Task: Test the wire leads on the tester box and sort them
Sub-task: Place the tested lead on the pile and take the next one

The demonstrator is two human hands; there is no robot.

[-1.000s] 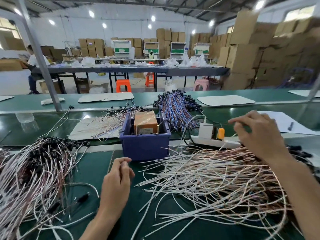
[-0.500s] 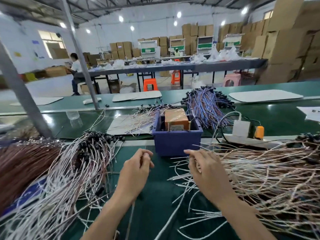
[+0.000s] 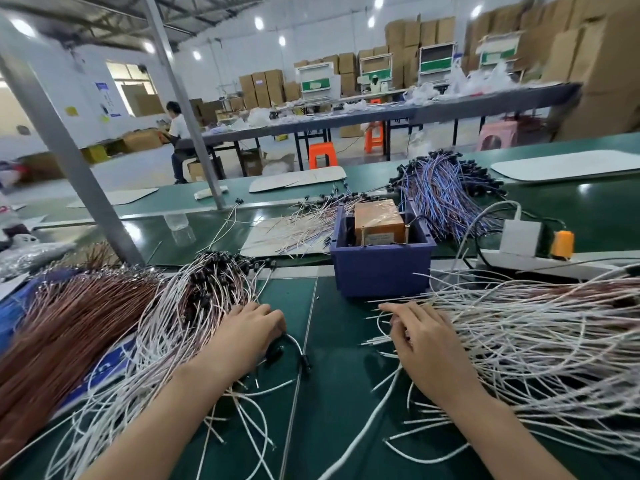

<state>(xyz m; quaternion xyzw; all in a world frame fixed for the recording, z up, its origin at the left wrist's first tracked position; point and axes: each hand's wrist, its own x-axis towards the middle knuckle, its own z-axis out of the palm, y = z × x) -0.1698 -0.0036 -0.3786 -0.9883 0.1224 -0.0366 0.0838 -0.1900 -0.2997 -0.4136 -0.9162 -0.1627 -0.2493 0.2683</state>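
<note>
Left hand [image 3: 249, 336] lies knuckles-up, fingers curled down at the edge of the black-tipped white leads [image 3: 194, 306], one lead [image 3: 297, 342] trailing from under it; whether it grips that lead I cannot tell. Right hand [image 3: 427, 351] rests spread-fingered and relaxed on the near ends of the white lead tangle [image 3: 526, 334] to its right. Ahead, between both hands, the orange tester box [image 3: 379, 220] sits in a blue bin [image 3: 381, 271] on the green tabletop [image 3: 332, 403], a white power strip [image 3: 540, 263] beyond the right hand.
</note>
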